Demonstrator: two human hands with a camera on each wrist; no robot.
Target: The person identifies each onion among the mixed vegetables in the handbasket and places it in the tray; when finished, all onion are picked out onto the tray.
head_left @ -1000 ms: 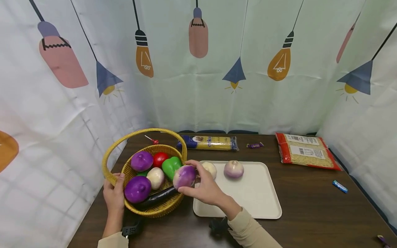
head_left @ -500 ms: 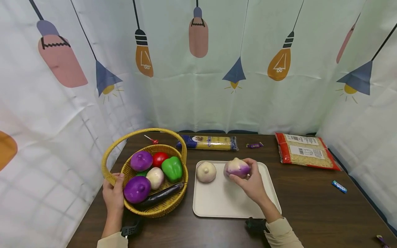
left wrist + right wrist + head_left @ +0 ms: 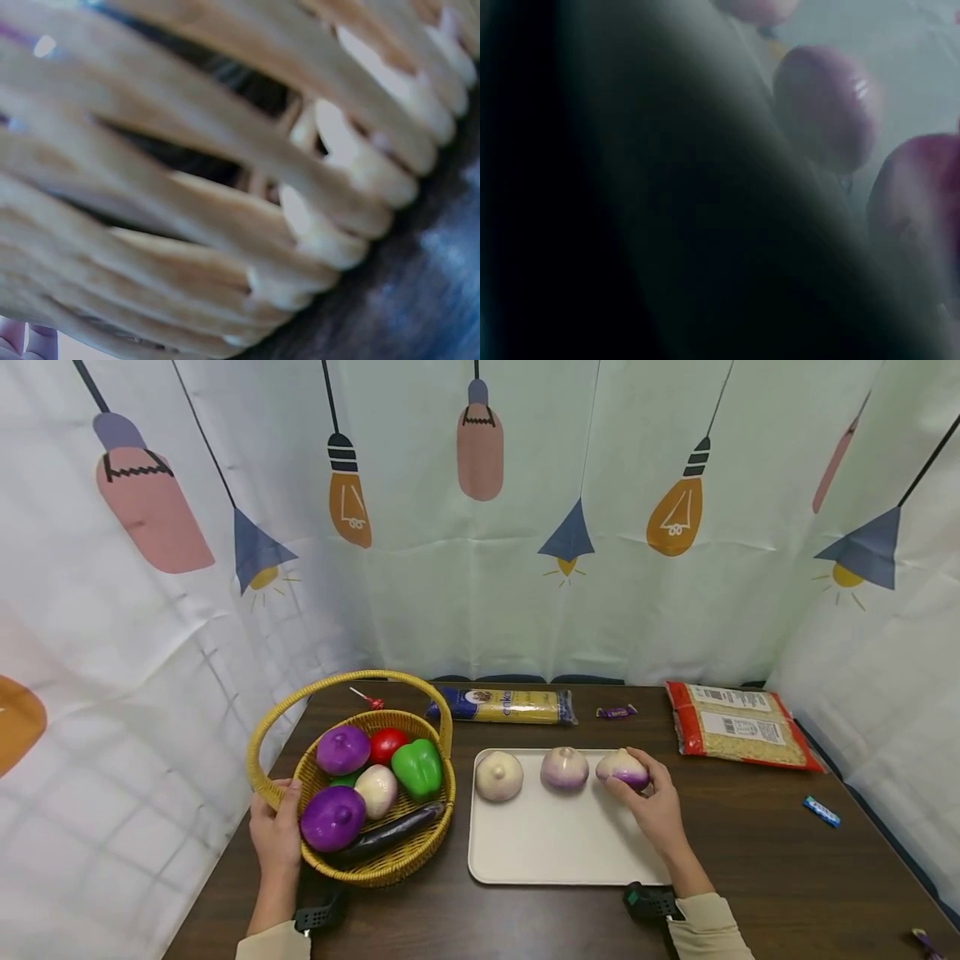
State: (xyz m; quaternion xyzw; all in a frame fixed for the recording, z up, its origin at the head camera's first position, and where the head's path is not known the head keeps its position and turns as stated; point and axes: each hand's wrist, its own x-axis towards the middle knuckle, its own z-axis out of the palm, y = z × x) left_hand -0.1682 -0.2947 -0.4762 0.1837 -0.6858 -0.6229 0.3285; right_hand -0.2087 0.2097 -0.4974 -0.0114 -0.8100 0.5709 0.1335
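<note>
My left hand [image 3: 276, 828] grips the yellow woven basket [image 3: 408, 868] at its left side, where the arched handle meets the rim. The basket's weave [image 3: 225, 150] fills most of the left wrist view. Inside lie two purple onions [image 3: 333, 818], a white onion [image 3: 377, 791], a red tomato [image 3: 387, 745], a green bell pepper [image 3: 417, 769] and a dark eggplant [image 3: 390, 836]. At the right end of the cream tray [image 3: 555, 856], my right hand [image 3: 656, 806] pinches a purple-and-white onion [image 3: 622, 767]. Left of it on the tray sit another purple-tinged onion [image 3: 565, 769] and a whitish onion [image 3: 498, 777].
Behind the tray lies a blue-and-yellow pasta packet [image 3: 510, 706], with a purple candy [image 3: 617, 712] beside it. A red-edged bag of grain [image 3: 742, 727] is at back right, a blue candy [image 3: 822, 811] in front of it. A lollipop [image 3: 371, 700] lies behind the basket.
My right hand has carried the purple-and-white onion from over the basket, rightward across the tray, to the tray's right end beside the other two. The left hand stays on the basket.
</note>
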